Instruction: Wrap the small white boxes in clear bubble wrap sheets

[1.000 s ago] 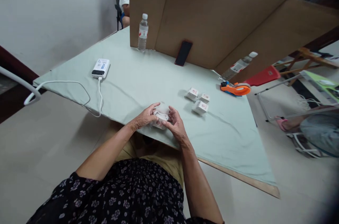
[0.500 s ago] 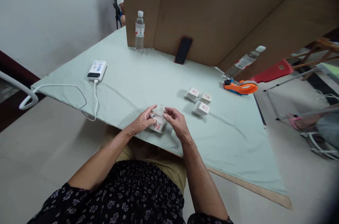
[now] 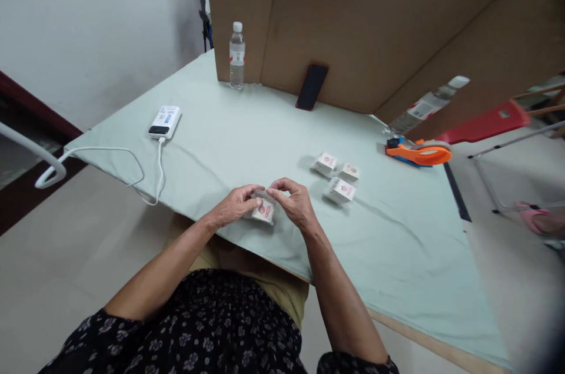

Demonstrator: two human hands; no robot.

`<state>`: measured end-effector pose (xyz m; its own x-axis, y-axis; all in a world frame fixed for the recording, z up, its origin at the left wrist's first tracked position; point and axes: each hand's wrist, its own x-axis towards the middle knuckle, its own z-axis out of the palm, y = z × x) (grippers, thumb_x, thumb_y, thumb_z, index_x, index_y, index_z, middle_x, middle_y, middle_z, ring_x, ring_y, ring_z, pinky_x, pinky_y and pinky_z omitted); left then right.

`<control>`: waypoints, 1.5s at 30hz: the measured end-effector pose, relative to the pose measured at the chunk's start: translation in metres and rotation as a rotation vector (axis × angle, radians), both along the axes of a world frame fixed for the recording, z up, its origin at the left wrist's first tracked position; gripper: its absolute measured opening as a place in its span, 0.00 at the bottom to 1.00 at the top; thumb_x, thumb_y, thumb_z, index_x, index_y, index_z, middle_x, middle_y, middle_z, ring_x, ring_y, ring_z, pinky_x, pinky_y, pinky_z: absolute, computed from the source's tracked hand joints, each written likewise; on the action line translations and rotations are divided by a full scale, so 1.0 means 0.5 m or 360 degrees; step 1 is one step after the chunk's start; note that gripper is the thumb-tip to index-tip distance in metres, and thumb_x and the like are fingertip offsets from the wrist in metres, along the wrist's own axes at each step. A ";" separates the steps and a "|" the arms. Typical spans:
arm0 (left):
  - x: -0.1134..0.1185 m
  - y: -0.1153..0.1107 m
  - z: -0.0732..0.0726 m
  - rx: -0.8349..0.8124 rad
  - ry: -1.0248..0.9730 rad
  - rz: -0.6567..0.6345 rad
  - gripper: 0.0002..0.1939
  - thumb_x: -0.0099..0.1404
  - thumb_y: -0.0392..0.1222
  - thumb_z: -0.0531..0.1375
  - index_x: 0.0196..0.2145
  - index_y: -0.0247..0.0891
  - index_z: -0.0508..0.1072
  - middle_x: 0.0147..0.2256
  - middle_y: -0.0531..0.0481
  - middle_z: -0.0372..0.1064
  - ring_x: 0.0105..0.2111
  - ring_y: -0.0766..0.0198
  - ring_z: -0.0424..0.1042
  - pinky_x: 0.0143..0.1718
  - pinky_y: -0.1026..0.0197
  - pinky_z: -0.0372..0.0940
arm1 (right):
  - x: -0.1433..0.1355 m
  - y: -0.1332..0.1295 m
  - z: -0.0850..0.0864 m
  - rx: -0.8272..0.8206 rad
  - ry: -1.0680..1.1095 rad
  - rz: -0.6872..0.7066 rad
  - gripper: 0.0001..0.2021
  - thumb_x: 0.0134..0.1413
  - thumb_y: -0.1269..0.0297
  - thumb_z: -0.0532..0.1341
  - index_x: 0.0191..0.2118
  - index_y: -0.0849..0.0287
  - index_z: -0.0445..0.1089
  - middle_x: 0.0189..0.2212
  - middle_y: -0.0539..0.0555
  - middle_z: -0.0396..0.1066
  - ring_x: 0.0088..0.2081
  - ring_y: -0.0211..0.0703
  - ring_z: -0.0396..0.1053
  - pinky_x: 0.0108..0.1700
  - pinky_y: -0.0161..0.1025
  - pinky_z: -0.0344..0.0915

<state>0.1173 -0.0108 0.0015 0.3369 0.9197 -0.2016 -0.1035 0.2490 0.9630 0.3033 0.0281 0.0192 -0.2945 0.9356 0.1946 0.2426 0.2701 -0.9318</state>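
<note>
Near the table's front edge lies a small white box with red print in a clear plastic bag (image 3: 265, 212). My left hand (image 3: 236, 207) is closed on it, thumb on the top face and fingers at the far side. With thumb and fingertips together, my right hand (image 3: 292, 202) pinches the bag's plastic at the far right corner of the box. To the right stand similar small boxes: one bagged box (image 3: 325, 163) at the back, another bagged box (image 3: 341, 190) in front, and a box (image 3: 350, 171) beside them whose wrapping I cannot make out.
An orange tape dispenser (image 3: 419, 153) sits at the right edge, before a leaning water bottle (image 3: 426, 108). Cardboard panels (image 3: 339, 20) wall off the back, with a phone (image 3: 312, 86) leaning there and an upright bottle (image 3: 237, 59). A cabled power bank (image 3: 165, 122) lies left.
My right hand has closed its fingers onto the bag's plastic, coming nearer to my left fingertips. The left hand keeps hold of the box. The camera view has shifted slightly.
</note>
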 end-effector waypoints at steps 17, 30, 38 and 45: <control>0.032 0.044 -0.013 0.0344 0.0602 0.0141 0.16 0.65 0.45 0.55 0.43 0.34 0.77 0.38 0.47 0.76 0.37 0.63 0.71 0.42 0.61 0.64 | 0.010 -0.034 -0.030 0.0827 -0.0755 -0.0108 0.06 0.63 0.64 0.61 0.36 0.53 0.75 0.36 0.50 0.80 0.44 0.46 0.73 0.50 0.46 0.58; 0.038 0.041 -0.027 0.0341 0.0384 0.0284 0.09 0.61 0.44 0.57 0.34 0.35 0.72 0.27 0.54 0.65 0.28 0.67 0.62 0.32 0.64 0.59 | 0.042 -0.102 -0.035 0.0747 -0.0964 -0.0020 0.16 0.62 0.66 0.57 0.54 0.51 0.71 0.53 0.55 0.75 0.60 0.52 0.66 0.59 0.53 0.57; 0.042 0.038 -0.029 0.0375 0.0351 0.0328 0.08 0.61 0.43 0.57 0.33 0.36 0.71 0.27 0.55 0.64 0.27 0.68 0.61 0.31 0.64 0.58 | 0.033 -0.089 -0.033 0.0829 -0.1065 -0.0080 0.18 0.58 0.61 0.62 0.54 0.53 0.70 0.61 0.59 0.66 0.63 0.56 0.61 0.58 0.54 0.58; 0.048 0.034 -0.025 0.0423 0.0376 0.0388 0.08 0.60 0.42 0.56 0.32 0.35 0.71 0.27 0.55 0.64 0.27 0.68 0.61 0.31 0.64 0.58 | 0.016 -0.090 -0.039 0.0895 -0.1270 -0.0037 0.12 0.61 0.68 0.59 0.49 0.53 0.72 0.59 0.60 0.68 0.64 0.56 0.59 0.57 0.55 0.58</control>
<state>0.1412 0.0064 -0.0110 0.0761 0.9971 0.0076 0.1025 -0.0154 0.9946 0.3114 -0.0167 -0.0005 -0.5162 0.7745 0.3657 0.7571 0.6122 -0.2281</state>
